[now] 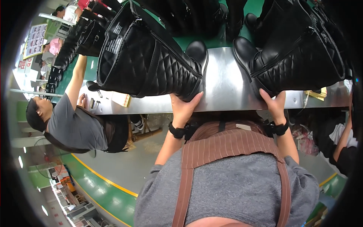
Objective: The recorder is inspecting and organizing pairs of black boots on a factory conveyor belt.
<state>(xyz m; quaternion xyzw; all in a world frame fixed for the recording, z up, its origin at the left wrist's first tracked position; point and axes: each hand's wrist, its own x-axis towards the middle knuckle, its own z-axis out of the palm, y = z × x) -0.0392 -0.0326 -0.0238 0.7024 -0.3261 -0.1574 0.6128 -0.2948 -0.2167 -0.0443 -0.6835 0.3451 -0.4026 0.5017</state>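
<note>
Two tall black quilted boots with side zippers stand on the metal tabletop (pixel 221 81), toes pointing away from me. My left hand (pixel 183 108) is closed on the heel of the left boot (pixel 151 66), thumb along its back and the other fingers partly hidden. Around the heel of the right boot (pixel 289 58) my right hand (pixel 275 106) is closed in the same way, its fingers mostly behind the boot. Both shafts lean outward, away from each other. Pale printed marks show inside the left boot's open top.
More black boots (pixel 211 17) stand beyond the table on a green surface. At left, a co-worker (pixel 75 123) reaches up to another boot (pixel 92 38). Yellow-edged stacks lie on the table at left (pixel 121 99) and right (pixel 317 94). Another person's arm (pixel 343 138) shows at far right.
</note>
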